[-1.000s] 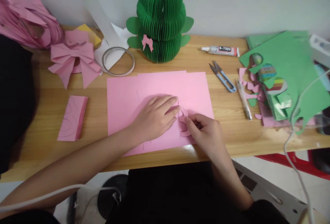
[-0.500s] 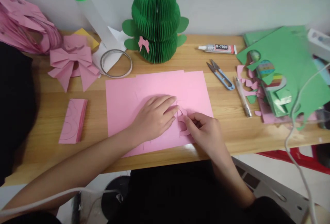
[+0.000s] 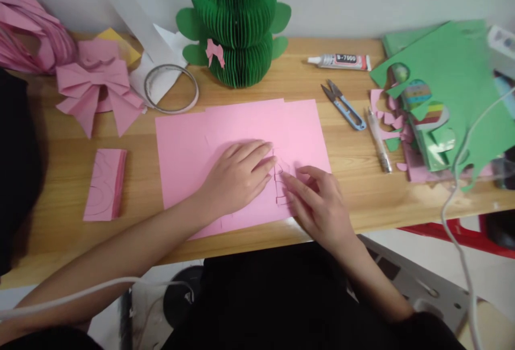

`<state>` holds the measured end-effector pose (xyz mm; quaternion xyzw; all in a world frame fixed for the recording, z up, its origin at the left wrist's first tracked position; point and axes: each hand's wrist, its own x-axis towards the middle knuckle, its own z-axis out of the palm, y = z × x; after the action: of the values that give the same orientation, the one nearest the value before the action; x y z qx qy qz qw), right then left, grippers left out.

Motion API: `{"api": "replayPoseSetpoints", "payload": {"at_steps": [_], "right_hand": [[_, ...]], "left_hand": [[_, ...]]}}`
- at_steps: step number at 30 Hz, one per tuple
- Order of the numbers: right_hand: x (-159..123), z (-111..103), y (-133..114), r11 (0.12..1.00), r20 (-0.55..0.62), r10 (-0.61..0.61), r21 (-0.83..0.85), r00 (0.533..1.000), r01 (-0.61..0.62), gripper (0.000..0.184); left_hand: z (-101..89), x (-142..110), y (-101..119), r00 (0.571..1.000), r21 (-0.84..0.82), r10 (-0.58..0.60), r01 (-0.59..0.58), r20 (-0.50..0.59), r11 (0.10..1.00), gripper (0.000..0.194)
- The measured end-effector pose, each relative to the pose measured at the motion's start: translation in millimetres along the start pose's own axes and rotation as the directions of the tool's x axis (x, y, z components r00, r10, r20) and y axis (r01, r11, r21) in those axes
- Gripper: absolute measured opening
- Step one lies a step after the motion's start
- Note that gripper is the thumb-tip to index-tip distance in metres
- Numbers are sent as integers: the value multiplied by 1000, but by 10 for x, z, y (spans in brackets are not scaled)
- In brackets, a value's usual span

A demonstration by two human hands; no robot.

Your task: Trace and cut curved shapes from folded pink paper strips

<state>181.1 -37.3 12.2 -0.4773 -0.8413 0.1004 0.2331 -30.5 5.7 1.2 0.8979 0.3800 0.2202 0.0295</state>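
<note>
Pink paper sheets lie overlapped on the table. My left hand rests flat on them, fingers stretched out side by side, tips at the drawn lines. A small curved pink paper cutout lies on the sheet between both hands, partly covered by my right fingers. My right hand is at its right side with fingers apart, the fingertips touching the cutout or the paper around it. It is hard to tell cutout from sheet, since both are pink.
Thread snips, a glue tube and a pen lie to the right, near green paper sheets and scraps. A green honeycomb paper figure stands behind. Leftward are a tape roll, a pink bow and a folded pink stack.
My right hand has loosened its pinch on the cutout and spread its fingers over it. My left hand stays flat on the paper. The camera view has shifted slightly.
</note>
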Motion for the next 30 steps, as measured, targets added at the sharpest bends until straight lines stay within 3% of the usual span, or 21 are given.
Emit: {"api": "replayPoseSetpoints", "payload": {"at_steps": [8, 17, 30], "right_hand": [[-73, 78, 53, 997, 12, -61, -51, 998, 62, 34], [-70, 77, 30, 996, -5, -66, -62, 998, 66, 34], [-74, 83, 38, 997, -8, -65, -45, 998, 65, 34]], "left_hand": [[12, 3, 5, 1000, -17, -4, 4, -9, 1000, 24], [-8, 11, 4, 999, -37, -2, 4, 36, 999, 27], [-15, 15, 0, 1000, -19, 6, -5, 14, 1000, 26]]}}
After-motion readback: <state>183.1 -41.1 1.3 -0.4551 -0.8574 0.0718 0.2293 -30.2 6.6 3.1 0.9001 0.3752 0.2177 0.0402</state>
